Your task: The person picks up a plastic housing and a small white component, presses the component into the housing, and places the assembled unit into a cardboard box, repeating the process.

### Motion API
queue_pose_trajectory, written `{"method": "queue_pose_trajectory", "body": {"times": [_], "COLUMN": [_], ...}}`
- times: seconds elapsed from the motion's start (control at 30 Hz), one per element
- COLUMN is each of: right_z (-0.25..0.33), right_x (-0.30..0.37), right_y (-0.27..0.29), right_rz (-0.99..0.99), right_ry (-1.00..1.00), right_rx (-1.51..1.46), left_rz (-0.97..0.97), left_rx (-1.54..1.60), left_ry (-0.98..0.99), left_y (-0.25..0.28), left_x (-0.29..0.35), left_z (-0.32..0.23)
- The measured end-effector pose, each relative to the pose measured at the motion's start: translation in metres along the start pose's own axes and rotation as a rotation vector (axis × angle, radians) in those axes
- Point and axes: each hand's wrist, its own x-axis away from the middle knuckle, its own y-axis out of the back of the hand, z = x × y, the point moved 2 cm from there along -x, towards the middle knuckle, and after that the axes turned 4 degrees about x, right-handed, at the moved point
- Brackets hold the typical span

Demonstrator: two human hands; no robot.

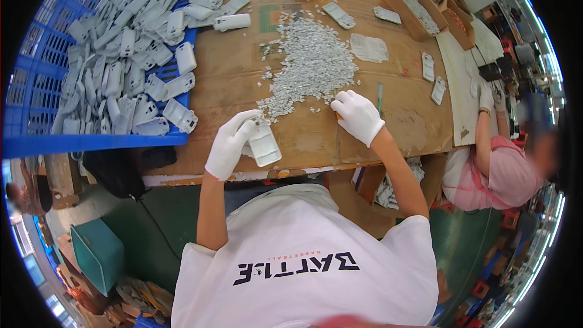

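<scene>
White casing (265,146) near, left of centre, pinched along left edge by left hand (229,146); steady edge grip best, face left uncovered. Right hand (358,116) curled, cannot tell if pinching anything, beside small-part pile (313,61). Blue crate (103,144) left.

Bright strip lights (538,23) glare along the bent right rim.

Your cloth gloves (226,147) and smooth plastic case (265,147)
The cardboard (228,85) before you looks rough and dull; the blue crate (109,144) is plastic.
</scene>
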Motion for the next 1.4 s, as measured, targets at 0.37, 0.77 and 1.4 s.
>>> {"method": "queue_pose_trajectory", "body": {"times": [0.37, 0.77, 1.4], "right_z": [0.141, 0.117, 0.152], "right_x": [-0.066, -0.034, 0.062], "right_y": [0.017, -0.001, -0.056], "right_rz": [-0.334, -0.097, -0.039], "right_ry": [-0.313, -0.465, -0.703], "right_rx": [-0.403, -0.847, -1.251], "left_rz": [-0.293, -0.191, 0.038], "left_rx": [-0.223, -0.598, -0.312], "left_ry": [-0.247, -0.532, -0.399], "left_y": [-0.024, -0.047, -0.06], "left_x": [0.013, 0.019, 0.085], "left_z": [-0.007, 0.01, 0.068]}}
